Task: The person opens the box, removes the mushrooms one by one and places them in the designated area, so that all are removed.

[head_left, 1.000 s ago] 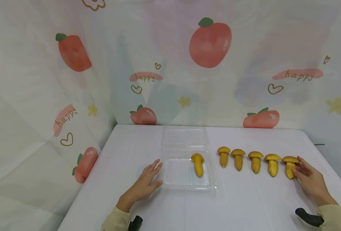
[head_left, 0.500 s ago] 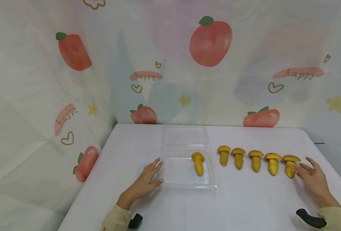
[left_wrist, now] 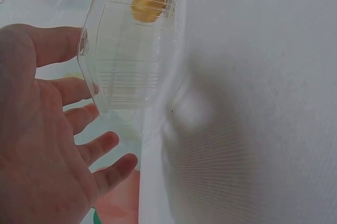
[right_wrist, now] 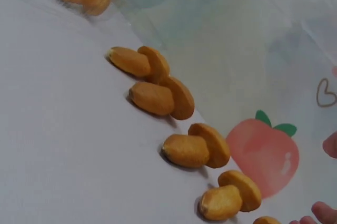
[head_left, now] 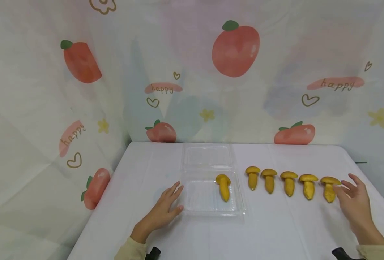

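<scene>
A clear plastic box [head_left: 198, 195] lies with its lid [head_left: 208, 156] folded back, and one yellow mushroom [head_left: 224, 187] is inside on the right. My left hand [head_left: 161, 213] is at the box's left side, fingers spread; in the left wrist view its thumb and some fingertips meet the rim. Several yellow mushrooms stand in a row to the right of the box, caps toward the back. My right hand [head_left: 357, 202] is beside the rightmost mushroom [head_left: 329, 189], fingers loosely bent with nothing held. In the right wrist view only fingertips [right_wrist: 324, 212] show, at the lower right.
A white cloth covers the table [head_left: 260, 234]. Behind and to the left hangs a printed fabric backdrop [head_left: 192, 108] with fruit and "happy" motifs. Black straps or mounts [head_left: 153, 254] sit by both wrists.
My right hand had its fingers on the rightmost mushroom a second ago. It has come off that mushroom and shifted slightly right. The left hand stays by the box.
</scene>
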A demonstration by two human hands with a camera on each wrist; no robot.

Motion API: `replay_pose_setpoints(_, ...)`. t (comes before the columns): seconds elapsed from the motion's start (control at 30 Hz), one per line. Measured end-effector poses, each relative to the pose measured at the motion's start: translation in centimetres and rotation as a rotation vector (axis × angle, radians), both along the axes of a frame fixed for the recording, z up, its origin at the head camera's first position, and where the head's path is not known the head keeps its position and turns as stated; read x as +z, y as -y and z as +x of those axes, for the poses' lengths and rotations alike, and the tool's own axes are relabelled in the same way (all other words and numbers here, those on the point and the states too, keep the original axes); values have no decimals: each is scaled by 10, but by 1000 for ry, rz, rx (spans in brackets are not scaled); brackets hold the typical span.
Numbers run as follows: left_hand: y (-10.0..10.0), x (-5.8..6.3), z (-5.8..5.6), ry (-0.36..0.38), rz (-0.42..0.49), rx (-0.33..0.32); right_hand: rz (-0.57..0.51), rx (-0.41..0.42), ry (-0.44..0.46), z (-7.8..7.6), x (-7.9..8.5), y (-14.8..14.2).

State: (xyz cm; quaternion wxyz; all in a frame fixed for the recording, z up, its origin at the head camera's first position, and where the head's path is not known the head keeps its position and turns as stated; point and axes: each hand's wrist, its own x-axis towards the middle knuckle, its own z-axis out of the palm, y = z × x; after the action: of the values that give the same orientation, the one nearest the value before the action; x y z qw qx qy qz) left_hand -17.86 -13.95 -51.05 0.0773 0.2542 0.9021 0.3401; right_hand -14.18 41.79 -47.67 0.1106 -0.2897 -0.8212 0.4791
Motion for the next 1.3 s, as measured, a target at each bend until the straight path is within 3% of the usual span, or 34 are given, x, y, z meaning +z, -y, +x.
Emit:
replay_pose_setpoints(0.3, 1, -2, 1, -9, 4, -6, 128, 233, -38, -2, -2, 35)
replay_pose_setpoints(0.67, 0, -2, 1, -16, 10, 2, 157, 454, -122, -2, 0, 74)
replay_pose_setpoints(0.93, -1, 0, 0, -19, 14, -2, 112, 552, -154, -7, 4, 105)
replay_pose_setpoints(1.3, 0, 0, 0, -29, 18, -9, 62, 614, -237, -12, 5, 139)
